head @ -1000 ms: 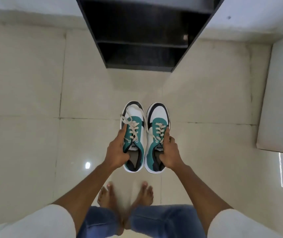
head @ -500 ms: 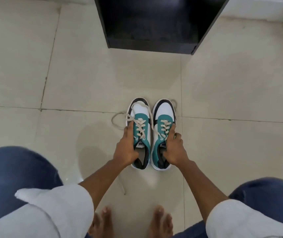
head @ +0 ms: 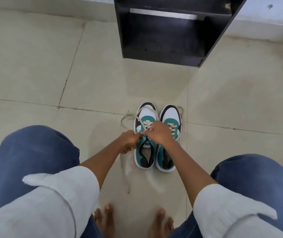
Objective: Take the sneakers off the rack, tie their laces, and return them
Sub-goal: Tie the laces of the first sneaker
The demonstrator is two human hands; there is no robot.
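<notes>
Two teal, white and black sneakers stand side by side on the tiled floor, toes pointing away from me: the left sneaker [head: 145,152] and the right sneaker [head: 169,117]. Both hands meet over the left sneaker's lacing. My left hand [head: 128,140] pinches its cream lace [head: 125,170], whose loose end trails on the floor toward my feet. My right hand [head: 157,133] grips the same sneaker's lace at the upper eyelets and covers part of the right sneaker's lacing. The black shoe rack [head: 171,28] stands beyond them.
I squat with knees in blue jeans at both sides and bare feet [head: 132,220] just behind the sneakers. A lace loop lies on the floor left of the toes. A white wall base [head: 264,23] runs right of the rack.
Both hands let go of the sneakers' sides and moved onto the left sneaker's laces. The sneakers now rest on the floor, and my view has dropped lower and tilted up toward the rack.
</notes>
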